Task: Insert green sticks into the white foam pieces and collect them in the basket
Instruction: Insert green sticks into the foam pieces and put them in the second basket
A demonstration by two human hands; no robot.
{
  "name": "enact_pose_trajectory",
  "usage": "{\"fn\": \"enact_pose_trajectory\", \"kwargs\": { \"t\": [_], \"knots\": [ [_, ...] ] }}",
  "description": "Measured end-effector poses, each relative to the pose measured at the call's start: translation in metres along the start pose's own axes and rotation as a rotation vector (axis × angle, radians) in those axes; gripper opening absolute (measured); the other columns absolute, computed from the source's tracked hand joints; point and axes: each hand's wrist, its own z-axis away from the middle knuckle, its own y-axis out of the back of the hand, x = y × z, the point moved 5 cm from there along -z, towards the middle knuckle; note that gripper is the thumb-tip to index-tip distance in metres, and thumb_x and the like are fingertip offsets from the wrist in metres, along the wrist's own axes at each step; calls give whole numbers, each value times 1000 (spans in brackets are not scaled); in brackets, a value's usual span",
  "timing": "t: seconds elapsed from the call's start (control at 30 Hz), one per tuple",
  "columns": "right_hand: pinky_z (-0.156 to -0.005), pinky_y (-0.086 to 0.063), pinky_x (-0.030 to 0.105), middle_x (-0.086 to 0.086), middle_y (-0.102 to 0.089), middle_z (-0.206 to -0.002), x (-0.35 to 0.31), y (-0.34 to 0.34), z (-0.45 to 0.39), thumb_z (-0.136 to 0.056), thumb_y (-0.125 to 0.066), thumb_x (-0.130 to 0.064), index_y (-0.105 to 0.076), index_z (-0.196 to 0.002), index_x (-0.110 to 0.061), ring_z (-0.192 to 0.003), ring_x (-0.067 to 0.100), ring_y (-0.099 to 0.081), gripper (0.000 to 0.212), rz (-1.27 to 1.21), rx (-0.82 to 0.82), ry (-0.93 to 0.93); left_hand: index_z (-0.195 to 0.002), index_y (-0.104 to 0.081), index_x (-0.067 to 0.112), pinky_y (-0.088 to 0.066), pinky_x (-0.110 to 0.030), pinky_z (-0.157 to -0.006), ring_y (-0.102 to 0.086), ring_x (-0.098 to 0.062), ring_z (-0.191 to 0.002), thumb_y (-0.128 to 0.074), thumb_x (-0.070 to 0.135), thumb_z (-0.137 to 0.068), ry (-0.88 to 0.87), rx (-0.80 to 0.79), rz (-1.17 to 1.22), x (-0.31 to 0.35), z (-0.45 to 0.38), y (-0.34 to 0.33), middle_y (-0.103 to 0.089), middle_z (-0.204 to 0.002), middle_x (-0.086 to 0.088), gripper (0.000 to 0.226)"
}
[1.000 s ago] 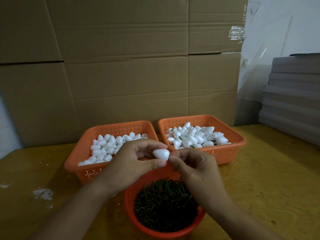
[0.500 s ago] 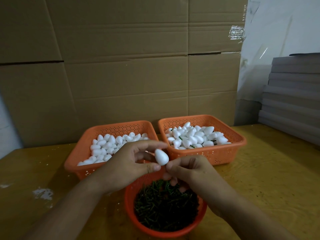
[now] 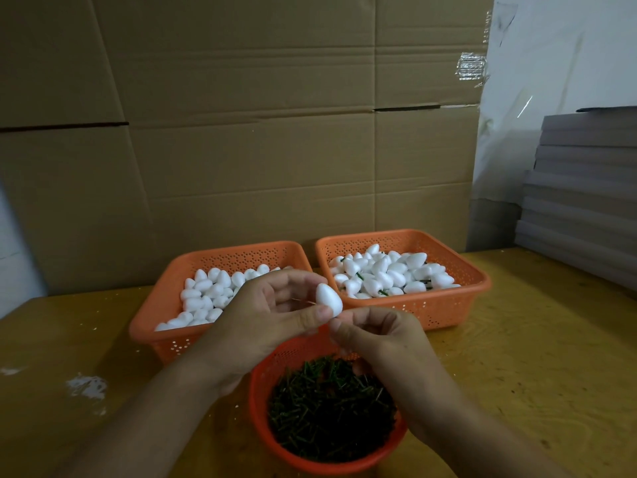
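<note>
1. The left hand pinched a white egg-shaped foam piece above the round orange basket of green sticks.
2. The right hand, fingers curled beneath it, possibly gripped a stick; I couldn't tell.

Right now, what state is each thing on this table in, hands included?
Left hand: pinches one foam piece.
Foam piece: held upright above the round basket, no stick visible.
Right hand: fingers curled just below the foam piece; what it holds is hidden.
Round basket: full of green sticks.
Left tray: holds plain foam pieces.
Right tray: holds foam pieces with sticks in.
</note>
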Motion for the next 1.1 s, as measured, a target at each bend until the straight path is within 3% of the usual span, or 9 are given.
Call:
{"fn": "enact_pose_trajectory", "kwargs": {
  "t": [0.23, 0.33, 0.5, 0.73, 1.1],
  "knots": [
    [-54, -42, 25, 16, -67, -68, -5, -2, 1, -90, -70, -15, -76, -80, -4, -61, 19, -54, 15, 116, -31, 71, -101, -77, 32, -56, -19, -80, -72, -16, -104, -79, 23, -75, -4, -54, -38, 2, 1, 1, -77, -108, -2, 28],
    [-54, -45, 23, 11, -69, -69, -4, -5, 1, -93, -67, -13, -75, -78, -5, -62, 15, -57, 19, 110, -81, 59, -105, -76, 30, -56, -18, -79, -72, -16, -105, -77, 23, -76, 20, -79, -46, 3, 2, 3, -76, -110, -2, 30],
    [-54, -46, 20, 3, -71, -73, 0, -9, 3, -95, -63, -15, -74, -82, -8, -64, 8, -59, 19, 47, -132, 16, -108, -76, 27, -57, -23, -83, -71, -19, -107, -74, 22, -79, 37, -99, -20, 3, 3, 1, -75, -113, -5, 29],
    [-50, -44, 19, 3, -70, -71, -1, -6, 2, -91, -68, -14, -75, -82, -6, -61, 7, -58, 14, -29, -29, 39, -111, -72, 36, -60, -33, -88, -72, -22, -107, -79, 29, -75, 17, -50, 1, 3, 2, 1, -74, -116, -3, 38],
    [-51, -44, 20, 3, -71, -70, -4, -6, 4, -90, -69, -14, -77, -73, -14, -62, 7, -59, 19, -20, -35, 77, -102, -75, 29, -54, -18, -84, -72, -16, -106, -80, 24, -74, -81, -28, -51, 5, 2, -2, -76, -109, -3, 29]
  ]
}}
